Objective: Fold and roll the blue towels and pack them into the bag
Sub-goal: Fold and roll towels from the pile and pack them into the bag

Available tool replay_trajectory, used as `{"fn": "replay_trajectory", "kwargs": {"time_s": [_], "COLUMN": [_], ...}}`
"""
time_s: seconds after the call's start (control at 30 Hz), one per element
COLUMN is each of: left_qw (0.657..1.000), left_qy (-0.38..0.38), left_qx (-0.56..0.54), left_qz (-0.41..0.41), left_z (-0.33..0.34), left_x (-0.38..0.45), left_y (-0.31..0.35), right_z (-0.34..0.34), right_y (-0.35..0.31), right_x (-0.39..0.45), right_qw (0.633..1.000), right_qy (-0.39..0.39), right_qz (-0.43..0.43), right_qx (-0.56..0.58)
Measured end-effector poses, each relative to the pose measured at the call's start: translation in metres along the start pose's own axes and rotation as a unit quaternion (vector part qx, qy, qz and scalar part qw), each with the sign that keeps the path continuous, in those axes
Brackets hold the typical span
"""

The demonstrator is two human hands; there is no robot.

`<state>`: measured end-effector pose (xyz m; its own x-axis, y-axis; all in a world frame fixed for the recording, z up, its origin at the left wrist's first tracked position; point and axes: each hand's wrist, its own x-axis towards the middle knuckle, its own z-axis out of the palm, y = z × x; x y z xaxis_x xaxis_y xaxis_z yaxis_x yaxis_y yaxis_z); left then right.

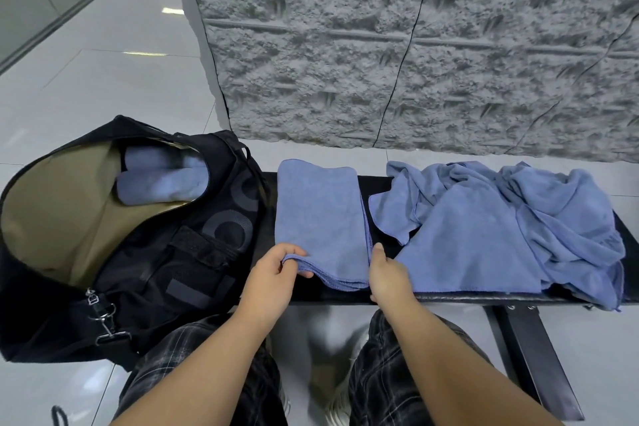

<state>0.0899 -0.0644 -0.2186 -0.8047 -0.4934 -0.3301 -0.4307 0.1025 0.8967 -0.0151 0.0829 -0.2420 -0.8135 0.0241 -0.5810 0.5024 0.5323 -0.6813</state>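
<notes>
View: one wide-angle camera worn on the person's head.
Facing: forward and steeply down, onto a black bench (pixel 449 296).
Nearness: close; both forearms rise from the lower edge.
Centre: fingers of the left hand (pixel 276 268) and right hand (pixel 387 273).
Beyond the fingers: a grey wall (pixel 415 45).
Shared: single view only.

Bench strip (pixel 375 185) btwn towels free; bag mouth (pixel 69 190) open.

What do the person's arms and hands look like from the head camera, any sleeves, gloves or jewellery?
Both forearms are bare as far as the frame shows, no sleeves in view. The left hand and right hand wear no gloves, and no rings, watch or wristband are visible. Below them, dark plaid trousers cover the legs.
</notes>
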Motion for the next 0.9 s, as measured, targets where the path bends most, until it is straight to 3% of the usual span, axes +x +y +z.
{"fn": "replay_trajectory", "kwargs": {"time_s": [0.1,0.27,0.47,0.57,0.67,0.77,0.9], "left_qw": [1.0,1.0,0.999,0.993,0.967,0.915,0.882], "left_qy": [0.001,-0.001,0.006,0.024,0.005,-0.023,-0.039], "left_qx": [0.003,0.024,0.042,0.114,0.253,0.402,0.469], "left_qz": [0.003,0.004,0.001,-0.011,-0.007,0.021,0.036], "left_z": [0.0,0.0,-0.001,-0.005,-0.007,-0.006,-0.008], "left_x": [-0.003,-0.004,-0.003,-0.003,-0.003,-0.005,-0.006], "left_y": [0.003,0.005,0.005,0.002,-0.003,-0.006,-0.005], "right_z": [0.0,-0.004,-0.002,-0.006,-0.009,-0.01,-0.013], "right_y": [0.005,0.008,0.003,0.001,0.002,0.003,0.008], "right_x": [0.001,-0.001,-0.006,-0.007,-0.006,-0.005,-0.005], "right_qw": [0.998,0.965,0.966,0.97,0.965,0.955,0.95], "right_qy": [-0.001,-0.063,-0.093,-0.057,-0.041,-0.048,-0.04], "right_qz": [-0.015,-0.122,-0.108,-0.089,-0.061,-0.053,-0.059], "right_qx": [-0.066,-0.224,-0.215,-0.217,-0.252,-0.289,-0.304]}}
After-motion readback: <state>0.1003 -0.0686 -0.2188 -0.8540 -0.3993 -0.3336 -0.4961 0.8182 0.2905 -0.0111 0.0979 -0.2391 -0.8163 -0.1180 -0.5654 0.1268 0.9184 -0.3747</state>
